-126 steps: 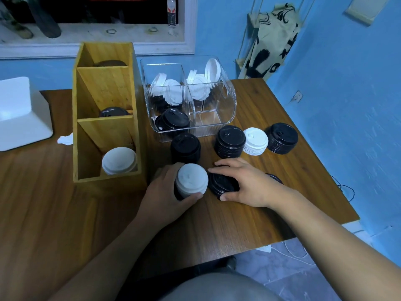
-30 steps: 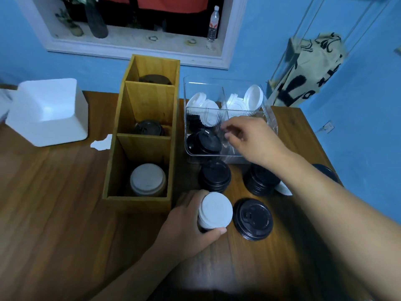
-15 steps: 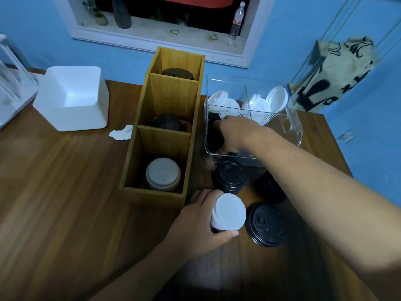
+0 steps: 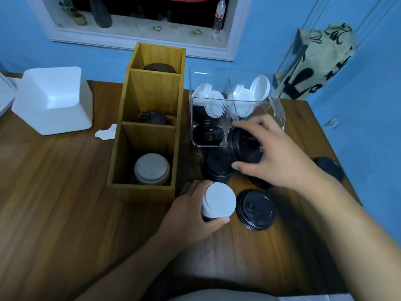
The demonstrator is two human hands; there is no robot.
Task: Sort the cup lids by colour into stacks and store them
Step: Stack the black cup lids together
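Right hand [image 4: 280,155]: the fingers [image 4: 253,124] curl over the top and the thumb closes from below, pinching a tilted stack of black plastic cup lids [image 4: 245,146] by its rim. This stack is held on edge at the near wall of the clear plastic two-section bin [image 4: 275,109]; whether it touches the wall cannot be told.

Left hand [image 4: 191,213]: its fingers wrap a short stack of lids capped by a white plastic lid [image 4: 219,202], thumb on the near side; the stack stands on the brown wooden desk [image 4: 65,213], just beside the near right corner of the tall three-compartment wooden organiser [image 4: 121,135].

Between the two hands lie an upright stack of black lids [image 4: 217,168] and a single flat black lid [image 4: 257,210]. The bin, toward the desk's far edge, holds white lids [image 4: 240,98] at the back and black lids [image 4: 207,133] in its left front section. The organiser's near compartment holds a white lid stack [image 4: 152,168]; its other two hold dark lids. Another dark lid stack [image 4: 329,168] sits at the desk's right edge. A white foam box [image 4: 54,98] occupies the far left corner.
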